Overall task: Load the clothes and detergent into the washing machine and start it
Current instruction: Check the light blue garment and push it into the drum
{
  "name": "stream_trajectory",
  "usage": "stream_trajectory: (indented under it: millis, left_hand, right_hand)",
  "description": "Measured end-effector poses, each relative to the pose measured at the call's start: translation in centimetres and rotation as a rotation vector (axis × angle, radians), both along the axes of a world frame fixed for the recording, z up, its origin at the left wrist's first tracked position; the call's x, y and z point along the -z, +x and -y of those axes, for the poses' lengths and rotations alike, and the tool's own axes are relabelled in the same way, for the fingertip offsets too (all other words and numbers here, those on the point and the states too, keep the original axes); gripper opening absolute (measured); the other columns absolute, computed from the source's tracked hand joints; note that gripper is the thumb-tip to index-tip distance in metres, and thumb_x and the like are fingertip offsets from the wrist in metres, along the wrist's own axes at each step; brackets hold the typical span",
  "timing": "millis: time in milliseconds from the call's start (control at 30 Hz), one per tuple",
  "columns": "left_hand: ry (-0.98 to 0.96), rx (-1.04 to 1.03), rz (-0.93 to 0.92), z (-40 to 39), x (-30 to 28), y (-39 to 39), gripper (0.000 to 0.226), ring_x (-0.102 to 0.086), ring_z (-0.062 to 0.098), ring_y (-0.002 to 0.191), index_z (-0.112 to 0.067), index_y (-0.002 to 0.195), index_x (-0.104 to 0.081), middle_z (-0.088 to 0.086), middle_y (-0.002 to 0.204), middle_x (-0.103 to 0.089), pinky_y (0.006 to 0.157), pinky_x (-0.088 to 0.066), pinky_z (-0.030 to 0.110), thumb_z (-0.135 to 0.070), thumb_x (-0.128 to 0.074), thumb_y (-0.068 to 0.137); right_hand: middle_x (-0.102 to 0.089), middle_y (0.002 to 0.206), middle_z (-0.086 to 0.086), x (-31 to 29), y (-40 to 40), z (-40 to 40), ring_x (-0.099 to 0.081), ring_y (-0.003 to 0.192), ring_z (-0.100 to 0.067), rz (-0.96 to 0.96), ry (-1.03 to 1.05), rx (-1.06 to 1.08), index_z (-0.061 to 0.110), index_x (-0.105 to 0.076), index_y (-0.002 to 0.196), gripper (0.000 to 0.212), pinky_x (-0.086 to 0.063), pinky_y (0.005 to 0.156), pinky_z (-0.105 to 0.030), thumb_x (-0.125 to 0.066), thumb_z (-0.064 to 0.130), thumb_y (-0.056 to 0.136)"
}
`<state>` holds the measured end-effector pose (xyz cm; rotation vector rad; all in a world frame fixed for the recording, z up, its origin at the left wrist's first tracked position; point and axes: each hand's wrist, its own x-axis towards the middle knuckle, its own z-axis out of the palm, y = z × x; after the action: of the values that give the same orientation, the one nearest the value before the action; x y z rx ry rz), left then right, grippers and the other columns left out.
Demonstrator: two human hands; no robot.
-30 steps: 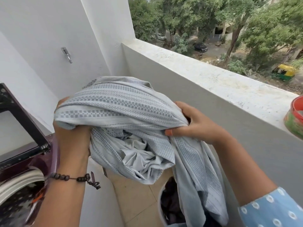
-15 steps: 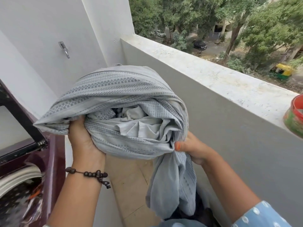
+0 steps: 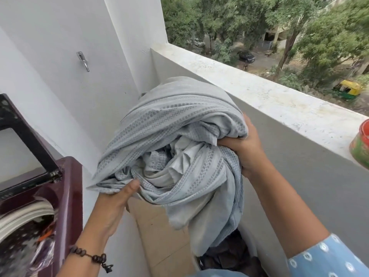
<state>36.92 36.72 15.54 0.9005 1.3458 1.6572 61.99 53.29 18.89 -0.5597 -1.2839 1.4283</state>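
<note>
Fingers (image 3: 246,124) of both hands gripping bundled grey cloth (image 3: 179,124)

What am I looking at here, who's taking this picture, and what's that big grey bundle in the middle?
The picture comes from a camera worn on a person's head, looking forward and down, so the two arms reaching in from below are that person's own. Both hands hold a bunched grey patterned cloth up in the air: the left hand, with a bead bracelet on its wrist, grips it from below, and the right hand grips its right side. At the lower left is a maroon top-loading washing machine with its lid raised. Under the cloth's hanging end stands a tub holding dark clothes. This is a balcony: a white ledge runs on the right, with a red and green container standing on it, and trees and a street beyond.
</note>
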Motion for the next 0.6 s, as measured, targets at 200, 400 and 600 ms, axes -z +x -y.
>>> stream_trajectory:
  millis: [200, 400, 600]
  left_hand:
    - [-0.054, 0.027, -0.431, 1.7, -4.0, -2.8, 0.138, -0.009, -0.008, 0.147, -0.079, 0.132, -0.007, -0.028, 0.158, -0.007, 0.119, -0.016, 0.041, -0.065, -0.093, 0.025]
    - [-0.118, 0.244, -0.954, -1.0, -6.8, 1.2, 0.155, 0.01, -0.001, 0.149, -0.065, 0.138, 0.024, -0.034, 0.157, 0.016, 0.122, -0.01, 0.048, -0.072, -0.086, 0.029]
    - [0.064, 0.184, -0.872, -2.9, -4.7, 4.2, 0.1, -0.064, 0.0, 0.1, -0.049, 0.134, -0.035, -0.026, 0.115, -0.06, 0.079, -0.053, 0.026, -0.054, -0.086, 0.048]
  right_hand:
    - [-0.069, 0.115, 0.001, -2.5, 0.2, -0.2, -0.066, 0.109, -0.016, 0.238, 0.238, -0.054, 0.022, -0.058, 0.123, 0.07, -0.052, 0.093, -0.033, -0.086, 0.009, 0.059]
    - [-0.063, 0.118, 0.019, -3.8, -1.6, 1.9, -0.06, 0.11, 0.003, 0.649, 0.52, -0.181, 0.029, -0.053, 0.131, 0.076, -0.046, 0.092, -0.02, -0.09, 0.022, 0.065]
    - [-0.061, 0.123, 0.012, -5.0, -0.8, 2.2, -0.062, 0.109, -0.009, 0.741, 0.6, -0.274, 0.033, -0.046, 0.134, 0.08, -0.05, 0.093, -0.04, -0.088, 0.023, 0.066]
